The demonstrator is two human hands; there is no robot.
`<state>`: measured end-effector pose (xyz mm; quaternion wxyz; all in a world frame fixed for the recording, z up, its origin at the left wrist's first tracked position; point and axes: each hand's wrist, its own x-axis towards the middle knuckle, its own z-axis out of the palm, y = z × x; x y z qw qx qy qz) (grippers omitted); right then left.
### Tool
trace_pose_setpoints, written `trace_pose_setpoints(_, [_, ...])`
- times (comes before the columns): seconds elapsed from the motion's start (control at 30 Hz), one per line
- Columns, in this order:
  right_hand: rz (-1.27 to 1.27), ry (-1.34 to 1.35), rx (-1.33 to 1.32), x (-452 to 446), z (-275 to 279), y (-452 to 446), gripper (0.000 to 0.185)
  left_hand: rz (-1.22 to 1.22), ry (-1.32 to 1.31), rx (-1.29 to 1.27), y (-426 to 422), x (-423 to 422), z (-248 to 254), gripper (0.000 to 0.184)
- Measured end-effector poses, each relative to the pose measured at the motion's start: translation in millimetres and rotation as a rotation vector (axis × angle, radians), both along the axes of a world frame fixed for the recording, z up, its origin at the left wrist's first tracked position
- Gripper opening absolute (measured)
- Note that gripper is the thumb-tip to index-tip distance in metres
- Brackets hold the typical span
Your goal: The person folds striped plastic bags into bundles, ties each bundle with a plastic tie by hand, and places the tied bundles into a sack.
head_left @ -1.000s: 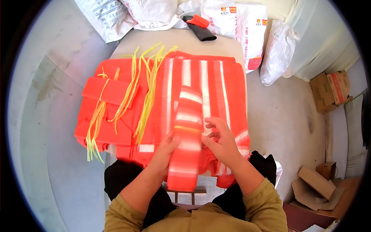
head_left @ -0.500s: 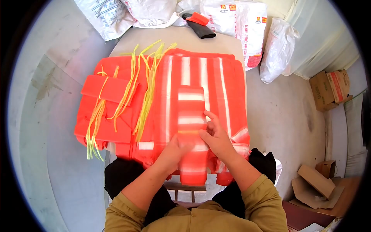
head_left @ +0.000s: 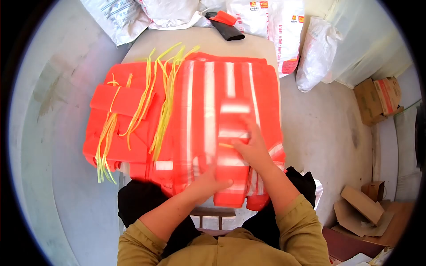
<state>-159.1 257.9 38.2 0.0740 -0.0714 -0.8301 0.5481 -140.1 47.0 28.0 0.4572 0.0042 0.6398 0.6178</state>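
Observation:
A long folded bundle of red-and-white striped material point(head_left: 231, 170) stands out above the stack, with a thin yellow band across its middle. My right hand point(head_left: 254, 144) grips its right edge, thumb on top near the band. Lower on the left edge, my left hand point(head_left: 206, 182) holds it with the thumb over the front; its fingers are partly smeared by motion. Under the bundle lies a stack of the same striped sheets point(head_left: 179, 111). To the left are folded plain red pieces point(head_left: 126, 153), with loose yellow strips point(head_left: 166, 113) draped over them.
White printed sacks point(head_left: 171, 13) line the far side of the pale table point(head_left: 191, 39), with a dark roll point(head_left: 228, 31) beside them. Another white sack point(head_left: 317, 53) stands at the right. Cardboard boxes point(head_left: 377, 102) are on the floor further right, and an opened carton point(head_left: 361, 213) lies nearer.
The bundle has shifted to the right and slightly upward on the view. My right hand has moved with it, and my left hand now sits lower on its left edge.

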Motion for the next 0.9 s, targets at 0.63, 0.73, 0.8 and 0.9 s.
trace_pose_setpoints(0.63, [0.440, 0.052, 0.831, -10.9, -6.3, -20.3, 0.057, 0.072, -0.175, 0.331, 4.0, 19.5, -10.6, 0.064])
trace_pose_setpoints(0.73, [0.375, -0.047, 0.356, -16.7, -13.0, -5.7, 0.054, 0.064, -0.213, 0.356, 2.7, 25.1, -2.6, 0.061])
trace_pose_setpoints(0.8, [0.103, -0.148, -0.311, -8.8, -2.9, 10.2, 0.055, 0.065, -0.269, 0.407, 3.7, 24.5, 14.8, 0.057])
trace_pose_setpoints(0.9, [-0.234, 0.019, -0.258, 12.4, -1.3, 21.5, 0.058, 0.099, -0.345, 0.484, 0.5, 23.9, 22.7, 0.052])
